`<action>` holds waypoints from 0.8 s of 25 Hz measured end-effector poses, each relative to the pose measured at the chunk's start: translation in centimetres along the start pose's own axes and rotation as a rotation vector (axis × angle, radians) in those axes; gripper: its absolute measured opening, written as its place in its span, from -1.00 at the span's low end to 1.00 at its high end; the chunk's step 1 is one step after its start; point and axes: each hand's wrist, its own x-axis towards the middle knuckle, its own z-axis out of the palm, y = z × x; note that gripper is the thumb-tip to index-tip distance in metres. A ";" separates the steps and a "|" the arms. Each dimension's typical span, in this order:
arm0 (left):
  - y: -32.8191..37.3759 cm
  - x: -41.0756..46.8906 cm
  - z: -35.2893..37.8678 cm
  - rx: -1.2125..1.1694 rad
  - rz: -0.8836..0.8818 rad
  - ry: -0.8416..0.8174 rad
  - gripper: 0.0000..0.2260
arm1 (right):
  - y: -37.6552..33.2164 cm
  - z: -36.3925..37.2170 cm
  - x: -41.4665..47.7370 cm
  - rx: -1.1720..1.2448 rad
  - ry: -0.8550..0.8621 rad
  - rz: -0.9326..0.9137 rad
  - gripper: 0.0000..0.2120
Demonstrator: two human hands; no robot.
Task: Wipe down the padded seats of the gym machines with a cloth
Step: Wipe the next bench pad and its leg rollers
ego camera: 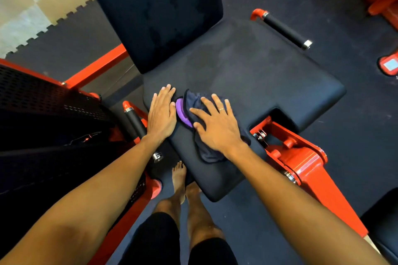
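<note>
Two bare feet nearest, on the dark floor?

Yes, right at the near end of the padded seat.

And the hands?

Her or his left hand lies flat near the seat's left edge, fingers straight and close together, holding nothing. The right hand presses down on the cloth, fingers straight and spread apart.

Where is the cloth?

Crumpled on the near-left part of the seat, under the right palm and just right of the left hand. It is dark blue, with a purple fold showing between the hands.

Farther off?

The black backrest rises at the seat's far left, and a black-gripped handle sits off its far right.
</note>
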 end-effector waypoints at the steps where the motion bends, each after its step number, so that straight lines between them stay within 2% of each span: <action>1: -0.1 -0.3 0.1 -0.013 0.001 0.009 -0.55 | 0.7 -0.1 0.6 -0.027 0.018 0.035 -0.55; 6: -1.0 -1.0 -0.4 -0.041 0.025 0.008 -0.53 | -0.2 -0.9 8.9 -0.005 0.005 0.331 -0.52; 10: -1.4 -1.1 -0.7 -0.015 0.043 -0.008 -0.50 | -3.9 0.6 7.3 0.007 -0.022 0.199 -0.40; 12: -1.3 -1.3 -0.7 -0.010 0.037 -0.017 -0.48 | -4.4 1.3 2.8 -0.003 0.002 0.106 -0.43; 14: -1.2 -1.2 -0.8 0.002 0.037 -0.017 -0.48 | -2.7 1.4 -0.8 0.004 0.050 0.096 -0.47; 18: -0.3 -1.9 -0.7 0.090 0.101 -0.041 -0.49 | 1.6 -0.1 0.7 -0.020 0.143 0.371 -0.52; 20: -0.1 -2.5 -0.9 0.096 0.123 -0.050 -0.50 | 0.3 -0.1 3.0 0.005 0.141 0.483 -0.50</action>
